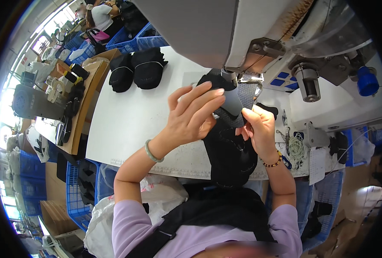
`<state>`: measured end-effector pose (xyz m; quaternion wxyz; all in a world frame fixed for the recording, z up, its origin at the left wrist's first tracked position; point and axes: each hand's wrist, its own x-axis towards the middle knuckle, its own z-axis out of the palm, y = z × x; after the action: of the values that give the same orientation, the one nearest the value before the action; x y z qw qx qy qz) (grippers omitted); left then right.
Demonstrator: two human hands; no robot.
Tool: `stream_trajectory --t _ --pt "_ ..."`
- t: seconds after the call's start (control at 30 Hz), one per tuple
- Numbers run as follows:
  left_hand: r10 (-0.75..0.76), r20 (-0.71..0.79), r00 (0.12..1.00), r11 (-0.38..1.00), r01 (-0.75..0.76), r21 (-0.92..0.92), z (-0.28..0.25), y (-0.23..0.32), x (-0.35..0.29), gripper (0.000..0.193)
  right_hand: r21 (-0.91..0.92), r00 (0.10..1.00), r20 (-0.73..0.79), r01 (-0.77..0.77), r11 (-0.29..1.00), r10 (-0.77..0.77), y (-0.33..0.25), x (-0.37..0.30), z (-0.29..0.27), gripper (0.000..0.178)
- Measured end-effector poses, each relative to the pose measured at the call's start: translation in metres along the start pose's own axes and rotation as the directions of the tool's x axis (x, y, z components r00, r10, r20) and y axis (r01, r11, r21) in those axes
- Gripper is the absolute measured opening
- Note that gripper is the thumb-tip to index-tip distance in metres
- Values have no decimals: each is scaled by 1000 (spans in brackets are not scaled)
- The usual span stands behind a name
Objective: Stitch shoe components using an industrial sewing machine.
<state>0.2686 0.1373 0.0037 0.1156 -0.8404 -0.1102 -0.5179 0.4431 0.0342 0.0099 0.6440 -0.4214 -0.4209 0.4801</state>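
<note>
While the right hand (262, 129) is pinching the near edge of the grey-and-black fabric piece (232, 103) below the sewing machine (199, 30), the left hand (191, 116) is covering its left side, can't tell if that grip is closing. Two black bundles (148, 71) are sitting far left on the surface (126, 120).

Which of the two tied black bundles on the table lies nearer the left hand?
The right bundle; the left bundle sits beyond it, farther from the left hand.

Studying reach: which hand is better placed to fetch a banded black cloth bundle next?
Probably the left hand, nearer the two rounded, banded black cloth bundles, though also occupied. The right hand is farther, pinching grey textured fabric.
</note>
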Motion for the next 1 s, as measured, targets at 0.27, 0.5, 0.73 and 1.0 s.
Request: stream_trajectory --t 0.27,0.5,0.73,1.0 --pt "8 36 999 997 -5 -76 9 -7 12 57 -28 1000 0 -5 1000 5 0 -1 1 23" --pt "50 17 999 999 -50 -11 15 -9 14 52 -62 999 -38 15 998 -17 0 1 -2 22" --pt "82 24 996 997 -82 -9 11 -10 16 41 -100 999 -48 4 995 -9 1 0 -5 26" --pt "68 41 997 997 -67 -40 9 -10 16 37 -108 999 -44 -4 994 -1 -5 -1 -4 27"
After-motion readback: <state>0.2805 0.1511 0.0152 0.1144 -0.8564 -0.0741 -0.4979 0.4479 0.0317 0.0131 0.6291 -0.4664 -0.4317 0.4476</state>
